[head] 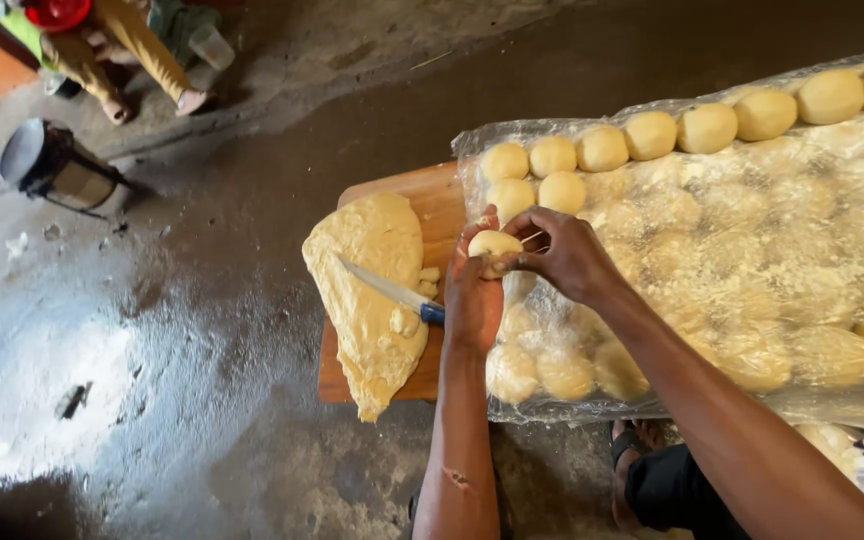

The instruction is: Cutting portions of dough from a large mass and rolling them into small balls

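My left hand (472,300) cups a small round dough ball (493,245) from below. My right hand (564,252) pinches the same ball from the right side. Both hands hover over the left edge of a clear plastic sheet (772,230) that covers several dough balls, with a row of uncovered dough balls (652,133) lying along its far edge. To the left, a big flat slab of yellow dough (372,300) lies on a wooden board (430,200). A knife (392,292) with a blue handle rests on the slab, its handle near my left wrist.
The floor (202,330) is dark concrete, dusted with flour at the left. A metal pot (52,165) stands at the far left. Another person's legs and feet (132,60) show at the top left. My foot in a sandal (632,440) is below the sheet.
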